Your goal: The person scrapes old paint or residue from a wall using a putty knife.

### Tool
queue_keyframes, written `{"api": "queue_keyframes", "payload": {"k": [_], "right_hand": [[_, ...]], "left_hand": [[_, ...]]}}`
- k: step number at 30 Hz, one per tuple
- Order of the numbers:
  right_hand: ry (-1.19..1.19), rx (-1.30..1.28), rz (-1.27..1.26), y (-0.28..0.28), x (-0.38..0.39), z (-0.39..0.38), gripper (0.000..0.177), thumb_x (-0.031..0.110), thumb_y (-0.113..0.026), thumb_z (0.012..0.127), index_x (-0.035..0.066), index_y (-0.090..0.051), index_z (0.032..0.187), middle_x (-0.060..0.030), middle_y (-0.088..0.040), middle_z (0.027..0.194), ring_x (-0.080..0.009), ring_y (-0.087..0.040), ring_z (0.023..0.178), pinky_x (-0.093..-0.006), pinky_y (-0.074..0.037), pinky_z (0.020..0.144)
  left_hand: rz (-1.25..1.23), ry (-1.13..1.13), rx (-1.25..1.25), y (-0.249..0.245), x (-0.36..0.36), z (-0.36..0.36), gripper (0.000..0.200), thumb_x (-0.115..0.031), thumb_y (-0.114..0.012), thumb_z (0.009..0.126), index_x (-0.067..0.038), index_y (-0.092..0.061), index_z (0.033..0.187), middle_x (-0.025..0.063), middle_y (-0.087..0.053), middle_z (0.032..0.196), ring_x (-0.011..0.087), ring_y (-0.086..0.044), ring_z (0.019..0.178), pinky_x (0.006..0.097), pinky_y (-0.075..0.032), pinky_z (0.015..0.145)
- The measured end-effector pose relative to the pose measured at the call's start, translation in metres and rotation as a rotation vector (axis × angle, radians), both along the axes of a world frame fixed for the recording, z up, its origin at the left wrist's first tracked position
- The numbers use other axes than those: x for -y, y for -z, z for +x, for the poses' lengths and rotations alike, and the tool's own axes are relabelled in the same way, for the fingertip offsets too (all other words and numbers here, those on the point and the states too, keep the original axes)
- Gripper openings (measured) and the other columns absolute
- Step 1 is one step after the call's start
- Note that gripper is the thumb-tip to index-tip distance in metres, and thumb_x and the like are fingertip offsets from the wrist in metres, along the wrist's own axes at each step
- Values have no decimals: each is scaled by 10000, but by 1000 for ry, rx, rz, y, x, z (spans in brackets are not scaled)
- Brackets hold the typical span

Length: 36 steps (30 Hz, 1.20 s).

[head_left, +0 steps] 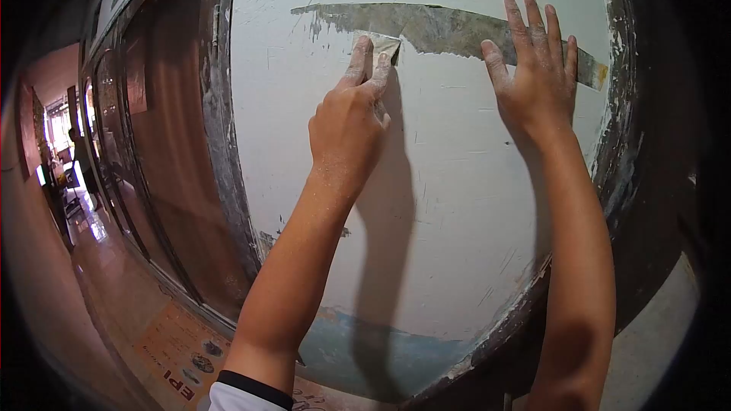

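Observation:
My left hand presses a small piece of sandpaper or similar thin sheet against a white-coated panel, its fingertips dusty with white powder. The sheet lies at the lower left edge of a long grey bare patch running across the upper panel. My right hand rests on the panel over the right part of that patch, fingers spread, holding nothing. White dust covers its fingers too. What lies under the sheet is hidden.
Worn dark frame edges border the panel. A dark glazed door stands to the left, with a passage beyond and a person far off. Printed cardboard lies on the floor at lower left.

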State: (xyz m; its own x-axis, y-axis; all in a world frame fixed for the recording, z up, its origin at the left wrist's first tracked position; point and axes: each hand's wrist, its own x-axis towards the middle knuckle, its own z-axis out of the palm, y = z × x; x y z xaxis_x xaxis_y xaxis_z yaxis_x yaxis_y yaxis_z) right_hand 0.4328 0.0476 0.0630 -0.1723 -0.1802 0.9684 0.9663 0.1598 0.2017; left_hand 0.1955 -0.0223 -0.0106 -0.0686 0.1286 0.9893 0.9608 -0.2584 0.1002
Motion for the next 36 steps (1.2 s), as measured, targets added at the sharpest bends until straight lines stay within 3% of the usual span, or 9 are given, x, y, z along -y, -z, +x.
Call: {"api": "queue_keyframes", "payload": {"k": [1, 3, 14, 17, 19, 20, 29, 33, 36], "right_hand": [[6, 6, -11, 0, 1, 0, 691, 590, -449, 1046, 301, -314, 1659, 4, -242, 1745, -256, -157, 1620, -568, -83, 1310], [13, 12, -14, -1, 0, 3, 699, 599, -447, 1045, 303, -303, 1662, 7, -226, 1750, -255, -149, 1622, -567, -82, 1310], [36, 68, -65, 2, 7, 5, 722, 587, -472, 1034, 267, -313, 1661, 3, -216, 1754, -275, -129, 1626, -607, -75, 1301], [36, 62, -75, 2, 10, 3, 727, 589, -474, 1032, 265, -312, 1662, 3, -219, 1753, -275, -132, 1626, -605, -77, 1301], [26, 63, -87, 1, 12, 3, 733, 588, -481, 1028, 264, -310, 1663, 3, -217, 1753, -272, -132, 1626, -603, -75, 1303], [23, 59, -98, 1, 13, 2, 737, 589, -481, 1026, 264, -307, 1664, 4, -213, 1754, -269, -129, 1626, -602, -73, 1303], [30, 52, -117, 3, 15, 2, 727, 588, -464, 1030, 271, -304, 1664, 9, -196, 1758, -257, -124, 1627, -592, -54, 1308], [15, 46, -109, 4, 14, 1, 730, 594, -472, 1024, 275, -315, 1661, 11, -200, 1756, -253, -128, 1626, -585, -53, 1309], [10, 48, -96, 4, 12, 2, 724, 592, -478, 1025, 279, -319, 1658, 17, -201, 1756, -250, -130, 1626, -587, -62, 1308]], "left_hand": [[46, -26, -23, -3, -2, -1, 576, 40, -618, 824, -190, -736, 1338, 58, -537, 1577, 324, -774, 882, 396, -634, 746], [49, -15, -23, -7, -3, -3, 568, 40, -613, 825, -189, -741, 1330, 57, -543, 1572, 328, -773, 880, 403, -631, 739], [-42, 13, -16, 38, 9, 0, 646, 33, -640, 797, -206, -685, 1396, 10, -483, 1626, 292, -763, 963, 413, -633, 772], [-164, 43, 84, 36, 20, 6, 610, 58, -617, 835, -189, -699, 1387, 21, -498, 1607, 311, -736, 1107, 390, -606, 865], [-121, 15, 70, 35, 18, 8, 617, 54, -627, 833, -199, -698, 1391, -6, -489, 1616, 293, -743, 1090, 376, -611, 846], [-103, -8, 46, 37, 9, 4, 655, 38, -651, 772, -224, -715, 1369, -6, -470, 1639, 267, -770, 981, 384, -639, 766], [-83, -44, 39, 17, 12, 7, 650, 45, -655, 788, -207, -698, 1386, 12, -484, 1626, 281, -768, 965, 395, -635, 765], [-125, 3, 70, 2, 14, 9, 644, 59, -611, 820, -192, -678, 1409, 32, -492, 1612, 330, -750, 1024, 397, -610, 819], [12, -70, -18, -7, 2, 4, 589, 39, -622, 828, -176, -706, 1369, 51, -529, 1585, 304, -772, 895, 408, -631, 744]]}}
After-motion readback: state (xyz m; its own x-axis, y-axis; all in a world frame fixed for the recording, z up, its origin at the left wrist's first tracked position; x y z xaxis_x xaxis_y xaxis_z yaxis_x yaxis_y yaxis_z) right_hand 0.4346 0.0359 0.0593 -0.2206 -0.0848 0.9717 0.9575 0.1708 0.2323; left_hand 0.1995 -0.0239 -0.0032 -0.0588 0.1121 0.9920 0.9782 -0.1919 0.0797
